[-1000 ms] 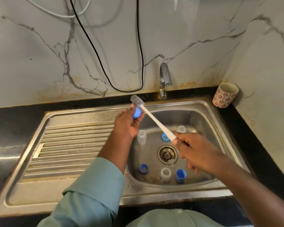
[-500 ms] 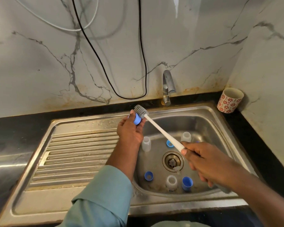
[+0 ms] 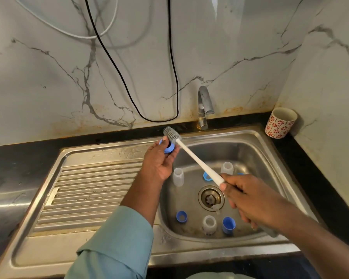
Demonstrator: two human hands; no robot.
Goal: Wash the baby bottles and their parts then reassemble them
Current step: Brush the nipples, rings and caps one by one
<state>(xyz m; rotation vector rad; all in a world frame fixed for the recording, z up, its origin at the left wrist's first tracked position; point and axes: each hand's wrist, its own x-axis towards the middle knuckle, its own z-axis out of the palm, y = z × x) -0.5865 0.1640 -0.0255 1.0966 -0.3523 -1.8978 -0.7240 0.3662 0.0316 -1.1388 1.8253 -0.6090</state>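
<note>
Blue ring [image 3: 166, 148], probably light and slippery, pinched at its rim by left hand [image 3: 158, 162]; right hand [image 3: 244, 196] fingers wrap brush [image 3: 197, 160]

Marble wall [image 3: 48, 77] w/ cables [image 3: 129, 91]; black counter [image 3: 18, 158].

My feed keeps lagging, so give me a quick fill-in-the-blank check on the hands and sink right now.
1. The left hand holds a blue ring that the ____ scrubs.
2. The right hand grips the brush's ____ handle.
3. The patterned cup stands to the ____ of the tap.

Missing words: brush; white; right
</note>
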